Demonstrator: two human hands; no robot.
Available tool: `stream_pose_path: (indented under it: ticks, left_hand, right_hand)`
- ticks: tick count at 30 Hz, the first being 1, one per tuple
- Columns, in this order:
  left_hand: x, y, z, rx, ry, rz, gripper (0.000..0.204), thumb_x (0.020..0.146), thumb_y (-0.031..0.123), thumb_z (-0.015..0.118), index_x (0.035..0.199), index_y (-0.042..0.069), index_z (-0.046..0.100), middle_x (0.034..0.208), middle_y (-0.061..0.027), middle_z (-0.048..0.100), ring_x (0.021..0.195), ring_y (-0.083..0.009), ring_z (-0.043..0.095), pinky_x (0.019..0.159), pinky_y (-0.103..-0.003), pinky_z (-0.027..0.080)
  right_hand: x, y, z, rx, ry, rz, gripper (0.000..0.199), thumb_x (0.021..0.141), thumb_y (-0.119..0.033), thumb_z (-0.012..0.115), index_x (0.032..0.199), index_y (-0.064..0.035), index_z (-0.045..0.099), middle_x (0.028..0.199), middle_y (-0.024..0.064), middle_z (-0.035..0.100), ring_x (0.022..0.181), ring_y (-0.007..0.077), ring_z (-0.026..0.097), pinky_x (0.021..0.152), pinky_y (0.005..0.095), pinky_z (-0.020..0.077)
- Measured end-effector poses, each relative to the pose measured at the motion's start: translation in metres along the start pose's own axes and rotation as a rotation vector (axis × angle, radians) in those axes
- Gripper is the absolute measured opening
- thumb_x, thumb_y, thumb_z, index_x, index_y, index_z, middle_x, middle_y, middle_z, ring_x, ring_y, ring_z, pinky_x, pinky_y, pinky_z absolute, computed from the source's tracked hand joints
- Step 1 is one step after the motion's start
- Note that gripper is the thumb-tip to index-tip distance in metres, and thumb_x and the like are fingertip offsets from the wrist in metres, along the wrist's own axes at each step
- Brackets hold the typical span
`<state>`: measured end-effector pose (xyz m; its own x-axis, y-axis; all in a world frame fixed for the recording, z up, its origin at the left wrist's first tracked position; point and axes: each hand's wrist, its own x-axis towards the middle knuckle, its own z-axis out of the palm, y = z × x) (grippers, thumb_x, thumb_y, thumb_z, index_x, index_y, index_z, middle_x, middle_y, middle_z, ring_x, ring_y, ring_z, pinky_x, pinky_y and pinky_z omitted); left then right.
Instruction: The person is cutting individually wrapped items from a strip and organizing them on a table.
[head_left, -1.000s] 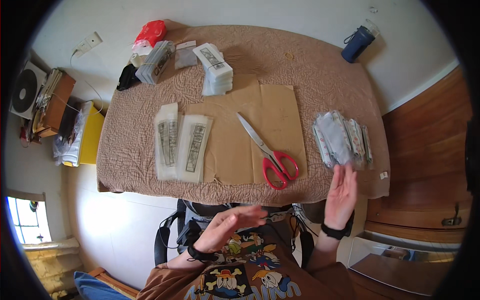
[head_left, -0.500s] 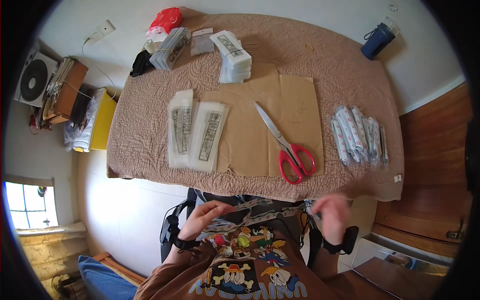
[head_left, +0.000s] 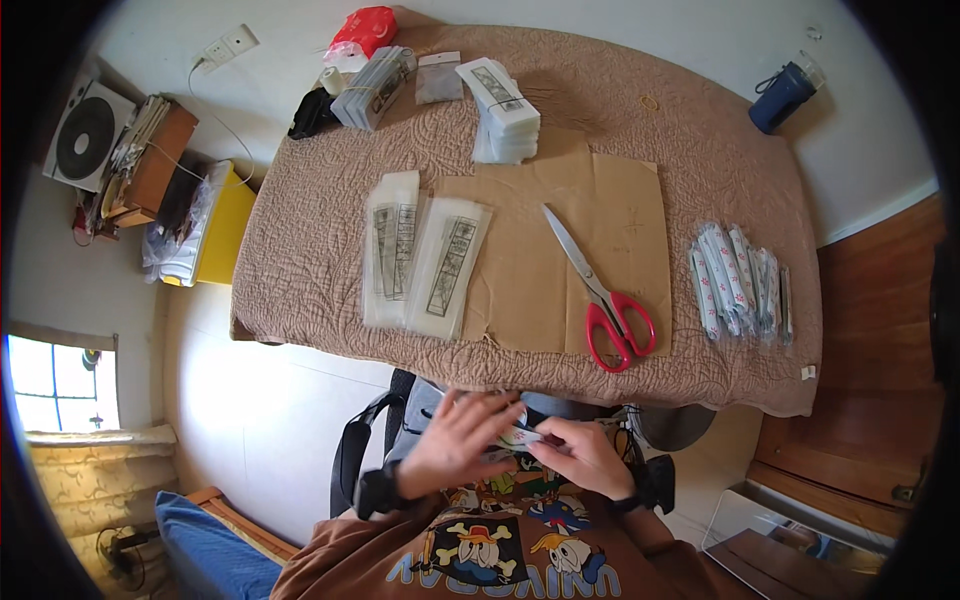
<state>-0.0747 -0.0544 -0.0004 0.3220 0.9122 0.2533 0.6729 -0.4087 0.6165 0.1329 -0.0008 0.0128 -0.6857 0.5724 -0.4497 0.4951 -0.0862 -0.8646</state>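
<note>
Just off the table's front edge, over my lap, both hands are at a white printed strip (head_left: 518, 437) with small red marks. My right hand (head_left: 585, 455) pinches the strip between thumb and fingers. Across the strip's left part reaches my left hand (head_left: 462, 445), its fingers stretched out and the thumb apart; its fingers partly hide the strip. On the table, red-handled scissors (head_left: 607, 300) lie on a flat piece of cardboard (head_left: 540, 270). Left of them are clear printed plastic sleeves (head_left: 450, 265). Several wrapped strips (head_left: 735, 280) with red marks lie in a pile at the right.
A brown quilted cloth (head_left: 310, 240) covers the table. Along its back stand banded stacks of sleeves (head_left: 505, 115), a small clear bag (head_left: 438, 78), a red package (head_left: 365, 32) and a dark blue bottle (head_left: 782, 97). A yellow bin (head_left: 228, 230) stands beyond the left edge.
My hands have come together from wide apart, my right hand moving left and my left hand slightly right. The strip that stretched between them is now gathered short. The view has shifted slightly.
</note>
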Motion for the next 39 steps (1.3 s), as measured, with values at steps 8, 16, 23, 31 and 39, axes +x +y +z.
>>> stream_pose_path:
  ticks: [8,16,23,31,39]
  left_hand:
    - [0.006,0.035,-0.018,-1.486,0.165,-0.223,0.034,0.092,0.039,0.036,0.099,0.010,0.052,0.061,-0.0036,0.045,0.052,-0.0198,0.039,0.055,-0.034,0.032]
    - [0.017,0.029,-0.100,-2.186,0.423,0.470,0.033,0.097,0.038,0.020,0.090,0.015,0.043,0.055,0.0011,0.036,0.049,-0.0126,0.032,0.052,-0.027,0.030]
    - [0.008,-0.032,-0.099,-1.771,0.913,-0.046,0.032,0.096,0.031,0.032,0.112,0.008,0.048,0.064,0.0014,0.037,0.059,-0.0120,0.036,0.058,-0.025,0.032]
    - [0.027,-0.030,-0.039,-2.033,0.890,-0.411,0.034,0.095,0.031,0.037,0.119,0.010,0.049,0.073,-0.0006,0.046,0.077,-0.0150,0.046,0.080,-0.031,0.039]
    - [0.037,-0.008,-0.026,-2.139,0.814,-0.282,0.031,0.096,0.031,0.035,0.111,0.010,0.053,0.067,0.0016,0.041,0.066,-0.0121,0.042,0.076,-0.031,0.037]
  right_hand:
    - [0.010,-0.011,0.009,0.723,0.088,-0.746,0.051,0.088,-0.048,0.045,0.097,-0.0004,0.058,0.105,0.0096,0.058,0.097,0.0181,0.056,0.086,0.0390,0.0398]
    - [0.056,-0.003,0.008,0.350,-0.615,-0.643,0.057,0.088,-0.050,0.042,0.113,0.0001,0.050,0.099,0.0095,0.059,0.089,0.0192,0.059,0.082,0.0367,0.0432]
    - [-0.017,0.020,-0.081,0.452,-0.718,-0.232,0.032,0.086,-0.014,0.058,0.109,0.0060,0.050,0.088,0.0085,0.063,0.078,0.0154,0.063,0.066,0.0280,0.0501]
    - [-0.096,-0.025,-0.110,-0.705,0.388,-0.021,0.031,0.075,-0.003,0.062,0.106,-0.0030,0.056,0.089,0.0114,0.061,0.075,0.0225,0.063,0.064,0.0302,0.0495]
    - [-0.117,-0.019,-0.106,-0.935,0.910,-0.180,0.034,0.072,-0.003,0.063,0.106,-0.0017,0.057,0.108,0.0154,0.054,0.092,0.0256,0.057,0.076,0.0327,0.0461]
